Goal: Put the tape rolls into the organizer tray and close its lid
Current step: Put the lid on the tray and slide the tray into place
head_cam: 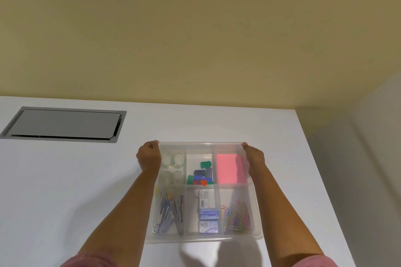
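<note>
A clear plastic organizer tray [257, 219] with six compartments rests on the white desk. Several clear tape rolls [173, 167] lie in its far left compartment. A transparent lid [201, 143] covers the tray, with its far edge raised a little. My left hand [149, 156] grips the lid's far left corner. My right hand [253, 156] grips its far right corner. Both forearms stretch along the tray's sides.
Other compartments hold a pink note pad [231, 168], coloured clips [200, 174], staple boxes [207, 215], paper clips [237, 215] and metal binder pieces [168, 212]. A grey cable hatch [63, 124] is set into the desk at far left. The desk's right edge [314, 158] runs close by.
</note>
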